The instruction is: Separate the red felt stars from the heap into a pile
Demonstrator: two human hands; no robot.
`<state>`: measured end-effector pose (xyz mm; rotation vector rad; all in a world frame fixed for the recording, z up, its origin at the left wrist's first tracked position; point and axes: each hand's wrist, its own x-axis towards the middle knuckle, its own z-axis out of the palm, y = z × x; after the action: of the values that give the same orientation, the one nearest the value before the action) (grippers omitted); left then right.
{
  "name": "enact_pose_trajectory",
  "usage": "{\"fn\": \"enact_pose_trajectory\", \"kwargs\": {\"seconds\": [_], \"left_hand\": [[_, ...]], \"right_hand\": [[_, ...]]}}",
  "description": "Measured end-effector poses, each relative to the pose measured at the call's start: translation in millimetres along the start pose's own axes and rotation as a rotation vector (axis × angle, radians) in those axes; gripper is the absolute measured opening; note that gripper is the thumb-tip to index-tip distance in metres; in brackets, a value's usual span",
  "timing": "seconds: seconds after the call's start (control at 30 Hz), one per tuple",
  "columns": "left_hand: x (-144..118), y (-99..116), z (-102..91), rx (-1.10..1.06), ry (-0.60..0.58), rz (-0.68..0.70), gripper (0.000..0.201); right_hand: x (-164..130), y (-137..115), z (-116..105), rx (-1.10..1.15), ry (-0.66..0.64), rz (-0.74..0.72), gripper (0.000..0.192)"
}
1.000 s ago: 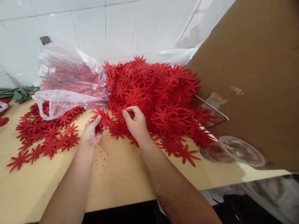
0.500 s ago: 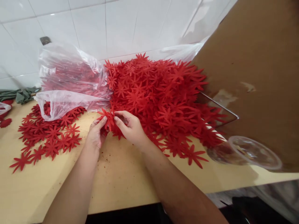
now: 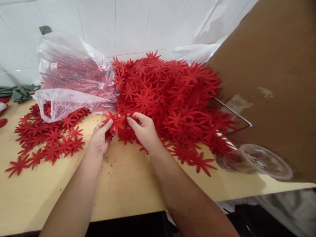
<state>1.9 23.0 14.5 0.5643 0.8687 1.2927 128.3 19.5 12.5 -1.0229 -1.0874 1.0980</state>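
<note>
My left hand [image 3: 101, 134] is closed, its thumb pressing on a red flower-shaped cutout [image 3: 115, 120] with several narrow petals. More red petals show below the thumb, so it may hold more than one. Close by on the right, my right hand [image 3: 143, 129] pinches a small red piece [image 3: 130, 116] between thumb and fingertips. Whether that piece is a separate cutout or a petal of another one I cannot tell. Both hands are just above the table, at the front left edge of a large heap of similar red cutouts [image 3: 163, 95].
A clear plastic bag [image 3: 74, 75] full of red cutouts stands left, with a smaller spread of them [image 3: 53, 141] before it. Dark green pieces [image 3: 21, 93] lie far left. A cardboard box [image 3: 278, 85], a bent metal rod [image 3: 234, 115] and a tipped clear tub [image 3: 266, 161] are right.
My right hand has moved slightly right, away from my left, with a red piece in its fingertips. The flower cutout in my left hand now shows more fully. The view has shifted a little.
</note>
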Motion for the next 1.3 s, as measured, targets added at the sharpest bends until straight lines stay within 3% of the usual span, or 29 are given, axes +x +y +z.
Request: {"fn": "enact_pose_trajectory", "kwargs": {"seconds": [0.2,0.43,0.67,0.77,0.97,1.13,1.3], "left_hand": [[1,1,-0.9,0.01,0.04,0.021,0.021],[1,1,-0.3,0.042,0.003,0.035,0.022],[-1,0,0.0,0.085,-0.103,0.056,0.021],[0,-1,-0.1,0.141,-0.096,0.077,0.022],[-1,-1,-0.6,0.191,-0.029,0.102,0.003],[-1,-6,-1.3,0.249,-0.013,0.177,0.035],[-1,-9,1.9,0.326,-0.052,0.213,0.031]], "right_hand": [[2,3,-3,-0.079,0.061,-0.001,0.032],[-1,1,-2,-0.221,0.078,-0.044,0.041],[1,4,-1,-0.14,0.108,-0.094,0.022],[1,4,-2,-0.13,0.119,-0.114,0.017],[0,-1,-2,-0.19,0.14,-0.134,0.021],[-2,5,1,-0.187,0.101,-0.146,0.021],[-3,12,3,-0.13,-0.018,-0.171,0.014]]}}
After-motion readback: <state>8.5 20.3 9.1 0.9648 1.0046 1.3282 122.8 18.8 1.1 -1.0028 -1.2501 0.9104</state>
